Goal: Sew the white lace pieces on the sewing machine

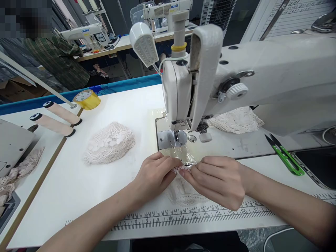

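Observation:
A piece of white lace [185, 194] lies on the table in front of the sewing machine [178, 87]. My left hand [157, 171] pinches its upper edge from the left. From the right, my right hand [220, 178] grips the same edge, its fingertips close to those of the left. The held edge is just in front of the metal needle plate [166, 139], apart from the presser foot [177, 135]. Part of the lace is hidden under my right hand. To the left rests a stack of lace pieces [110, 143].
More lace pieces [236, 120] lie behind the needle area, under the machine arm. Green thread snips [286, 155] and a phone [317, 164] are at the right. Thread spools [54, 124] and yellow tape [88, 99] are at the left. Another person [57, 59] sits behind.

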